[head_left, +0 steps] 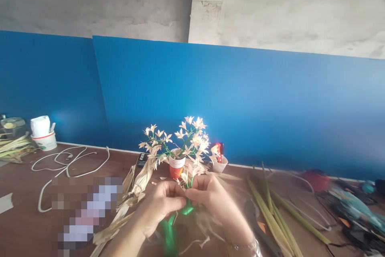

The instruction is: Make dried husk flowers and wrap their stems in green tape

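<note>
My left hand (161, 205) and my right hand (210, 199) meet at the middle of the brown table (27, 225), fingers pinched together. Between them they hold a small cream flower on a green stem (186, 181), with green tape (170, 233) trailing down towards me. Just behind my hands stands an orange paper cup (176, 167) filled with a bunch of cream husk flowers on green stems (180, 136). Dried corn husks (132, 197) lie beside my left hand.
Green leaf stalks (276, 217) lie at the right, with tools and a red object (315, 179) beyond. A white cord (64, 164), a white cup (42, 132) and a small white cup (219, 163) stand near the blue wall panel (240, 100).
</note>
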A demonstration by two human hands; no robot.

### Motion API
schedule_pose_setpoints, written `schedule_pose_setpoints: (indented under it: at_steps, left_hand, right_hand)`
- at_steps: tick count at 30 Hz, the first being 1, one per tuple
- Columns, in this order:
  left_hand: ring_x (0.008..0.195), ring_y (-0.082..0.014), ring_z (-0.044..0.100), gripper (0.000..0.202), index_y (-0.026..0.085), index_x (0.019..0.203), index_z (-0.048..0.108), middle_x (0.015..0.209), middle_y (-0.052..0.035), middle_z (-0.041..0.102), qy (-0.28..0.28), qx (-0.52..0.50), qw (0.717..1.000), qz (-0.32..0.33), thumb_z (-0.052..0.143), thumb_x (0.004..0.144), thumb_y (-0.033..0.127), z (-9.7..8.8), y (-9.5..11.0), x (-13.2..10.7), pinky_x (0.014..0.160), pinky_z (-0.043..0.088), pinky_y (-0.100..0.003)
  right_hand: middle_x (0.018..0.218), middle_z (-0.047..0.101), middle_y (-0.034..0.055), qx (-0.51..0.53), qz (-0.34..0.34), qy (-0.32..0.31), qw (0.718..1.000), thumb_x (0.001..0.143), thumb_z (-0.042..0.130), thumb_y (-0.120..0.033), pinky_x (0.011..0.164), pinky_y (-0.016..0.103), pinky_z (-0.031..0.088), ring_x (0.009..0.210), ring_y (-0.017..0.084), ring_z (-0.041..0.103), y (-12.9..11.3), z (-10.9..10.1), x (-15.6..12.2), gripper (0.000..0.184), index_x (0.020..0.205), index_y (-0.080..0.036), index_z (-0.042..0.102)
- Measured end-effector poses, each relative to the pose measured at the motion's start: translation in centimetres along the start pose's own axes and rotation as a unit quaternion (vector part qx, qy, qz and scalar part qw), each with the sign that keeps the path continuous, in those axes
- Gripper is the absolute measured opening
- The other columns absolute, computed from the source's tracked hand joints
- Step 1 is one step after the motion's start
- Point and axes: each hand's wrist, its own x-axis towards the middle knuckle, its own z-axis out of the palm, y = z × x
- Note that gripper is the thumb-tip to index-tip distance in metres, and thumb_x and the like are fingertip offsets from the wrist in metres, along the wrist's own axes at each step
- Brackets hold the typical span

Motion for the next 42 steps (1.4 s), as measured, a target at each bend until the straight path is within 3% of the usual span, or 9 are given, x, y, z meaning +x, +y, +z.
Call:
schedule_pose_setpoints:
  at_steps: [6,11,15,22,25,28,32,37,42]
  left_hand:
    - [0.052,-0.0098,0.046,0.021,0.015,0.079,0.06,0.054,0.0077,0.051,0.082,0.117,0.99,0.012,0.068,0.059,0.017,-0.1,-0.5,0.4,0.05,0.031,-0.021]
    - [0.053,-0.0103,0.046,0.006,0.015,0.069,0.059,0.055,0.0058,0.053,0.076,0.156,0.985,0.003,0.062,0.064,0.018,-0.1,-0.5,0.5,0.051,0.032,-0.022]
    - [0.055,-0.011,0.047,0.008,0.018,0.065,0.054,0.057,0.0058,0.052,0.08,0.181,0.98,0.036,0.061,0.064,0.019,-0.2,-0.7,0.7,0.053,0.033,-0.022]
    - [0.093,-0.0214,0.056,0.008,0.018,0.058,0.057,0.092,-0.0043,0.061,0.069,0.26,0.953,0.135,0.063,0.064,0.017,-0.2,0.0,0.0,0.08,0.042,-0.028]
    - [0.098,-0.0226,0.055,0.007,0.018,0.059,0.063,0.095,-0.0046,0.06,0.071,0.308,0.938,0.142,0.066,0.065,0.02,-0.3,0.7,-0.6,0.083,0.041,-0.029]
    - [0.077,-0.0187,0.059,0.008,0.019,0.062,0.065,0.077,-0.0012,0.061,0.063,0.315,0.943,0.089,0.067,0.066,0.025,-0.5,1.0,-1.0,0.07,0.042,-0.027]
    - [0.04,-0.0095,0.046,0.013,0.019,0.073,0.057,0.047,0.0088,0.049,0.045,0.24,0.969,-0.026,0.065,0.065,0.024,-0.5,0.9,-1.0,0.043,0.03,-0.022]
    - [0.039,-0.0071,0.053,0.023,0.017,0.076,0.054,0.065,0.0055,0.059,-0.026,0.092,0.994,-0.043,0.068,0.059,0.024,-0.5,0.8,-0.6,0.032,0.027,-0.017]
    - [0.036,-0.0088,0.053,0.02,0.014,0.067,0.058,0.045,0.0064,0.049,-0.079,0.063,0.993,-0.054,0.066,0.06,0.031,-0.7,0.5,-0.3,0.033,0.035,-0.016]
  right_hand:
    - [0.049,0.052,-0.0034,-0.063,-0.005,0.045,0.997,0.068,0.064,-0.021,0.047,0.021,0.029,0.047,0.008,0.041,-0.2,0.7,0.1,0.02,0.052,-0.016,0.052]
    - [0.048,0.048,-0.0043,-0.098,-0.009,0.051,0.994,0.07,0.064,-0.023,0.046,0.021,0.026,0.047,0.007,0.039,-0.2,0.8,0.2,0.024,0.052,-0.016,0.05]
    - [0.051,0.053,-0.002,-0.083,-0.003,0.049,0.995,0.07,0.064,-0.024,0.047,0.021,0.03,0.049,0.008,0.042,0.2,0.8,0.3,0.021,0.055,-0.015,0.053]
    - [0.048,0.047,-0.0044,-0.104,-0.01,0.049,0.993,0.068,0.062,-0.019,0.045,0.021,0.025,0.047,0.007,0.037,-0.1,0.7,0.2,0.021,0.051,-0.016,0.051]
    - [0.047,0.046,-0.0051,-0.088,0.006,0.035,0.995,0.068,0.062,-0.02,0.044,0.021,0.024,0.045,0.006,0.035,-0.3,0.8,0.0,0.02,0.051,-0.016,0.051]
    - [0.045,0.045,-0.0055,-0.085,0.02,0.027,0.996,0.068,0.062,-0.019,0.042,0.021,0.021,0.043,0.006,0.034,-0.4,0.8,-0.2,0.02,0.051,-0.016,0.05]
    - [0.043,0.042,-0.0067,-0.077,0.035,0.01,0.996,0.066,0.064,-0.022,0.04,0.021,0.018,0.04,0.005,0.032,-0.4,0.6,-0.2,0.023,0.051,-0.017,0.049]
    - [0.042,0.041,-0.0083,-0.046,0.043,-0.022,0.998,0.066,0.064,-0.022,0.04,0.021,0.018,0.038,0.004,0.032,-0.3,0.3,-0.1,0.02,0.052,-0.017,0.05]
    - [0.038,0.04,-0.0087,-0.042,0.037,-0.039,0.998,0.066,0.064,-0.02,0.04,0.021,0.018,0.037,0.004,0.032,-0.4,0.1,-0.2,0.018,0.052,-0.017,0.053]
